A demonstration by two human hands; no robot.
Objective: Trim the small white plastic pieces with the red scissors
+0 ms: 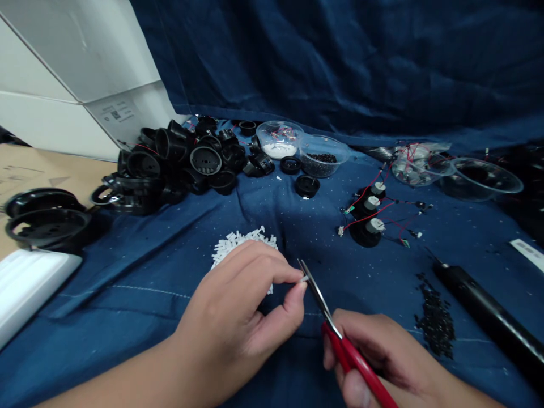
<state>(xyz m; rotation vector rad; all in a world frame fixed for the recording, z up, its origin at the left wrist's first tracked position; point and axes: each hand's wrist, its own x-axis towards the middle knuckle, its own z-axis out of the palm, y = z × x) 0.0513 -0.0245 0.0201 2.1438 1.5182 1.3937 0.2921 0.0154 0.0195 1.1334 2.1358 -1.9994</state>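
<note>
Between thumb and forefinger, my left hand (238, 306) pinches a small white plastic piece (304, 279). My right hand (378, 351) is wrapped round the red handles of a pair of scissors (340, 340). Their narrow metal blades point up and to the left, and they meet the end of the white piece close to my left fingertips. Whether the blades touch it or pass around it I cannot tell. Behind my left hand lies a heap of similar small white pieces (238, 242), partly covered by the hand.
Black round housings (170, 158) are piled at the back left. Clear bowls (325, 156) stand at the back. Wired motors (374, 225) sit right of centre. A black electric screwdriver (488, 317) lies right, beside small black screws (436, 320). A white tray (34, 283) is at left.
</note>
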